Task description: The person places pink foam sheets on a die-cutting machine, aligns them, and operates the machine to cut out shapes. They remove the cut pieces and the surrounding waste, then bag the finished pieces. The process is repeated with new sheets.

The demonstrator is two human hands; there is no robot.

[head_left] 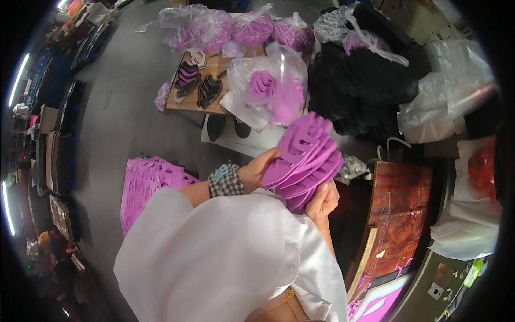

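Head view: the fingers of the left hand [259, 168] and right hand [323, 200] clamp a purple stack [304, 160], not yet bagged; filled bags [253, 30] on the desk [213, 64] look finished.

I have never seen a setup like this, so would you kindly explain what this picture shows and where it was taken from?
No machine here: this is a person in a white shirt, seen from the left of two fisheye cameras worn on the head, looking down; that lens bends straight edges. The bare left hand and right hand together hold a stack of flat purple cut-out pieces. Ahead, a brown wooden table bears a clear plastic bag of purple pieces and a black slatted piece.
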